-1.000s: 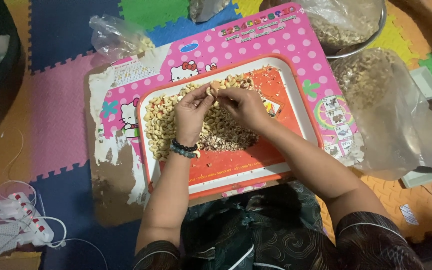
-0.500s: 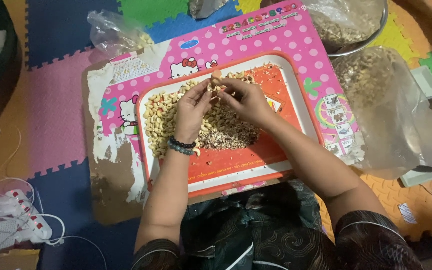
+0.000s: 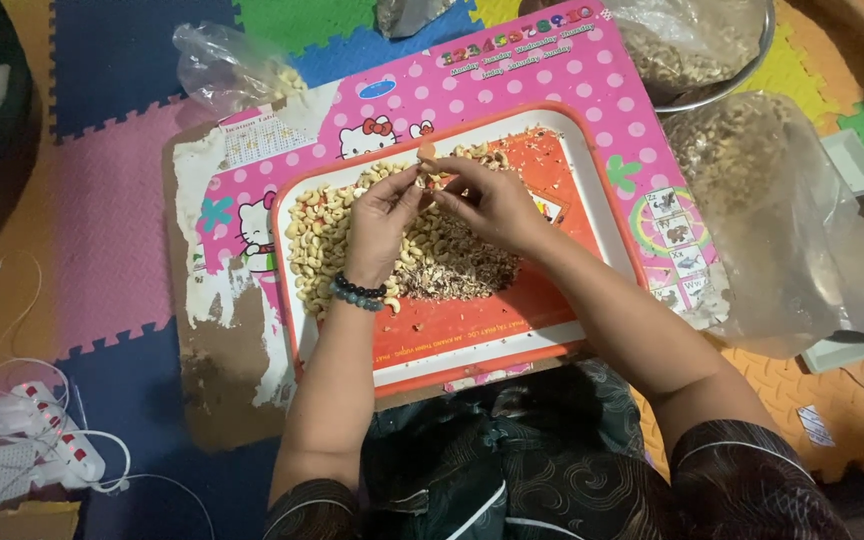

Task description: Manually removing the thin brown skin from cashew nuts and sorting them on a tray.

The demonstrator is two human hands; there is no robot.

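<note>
Several interlocking foam mats [image 3: 112,230] in pink, blue, green and orange cover the floor, their edges toothed. On them lies a flat pink board [image 3: 512,85] with white dots, its printed skin peeled to bare brown along the left side. On the board sits a rectangular orange tray [image 3: 472,335] with a white rim and rounded corners. To the right, a large clear plastic bag [image 3: 772,220] of nuts slumps, crinkled, beside a round metal bowl [image 3: 732,85]. On the tray, pale curved cashews [image 3: 317,245] are heaped at left, touching a mound of fine brown husks [image 3: 462,265] at centre. Left hand [image 3: 380,222], a dark bead bracelet at its wrist, and right hand [image 3: 492,205] meet above the heap, fingertips pinched together on one small tan nut [image 3: 427,153].
</note>
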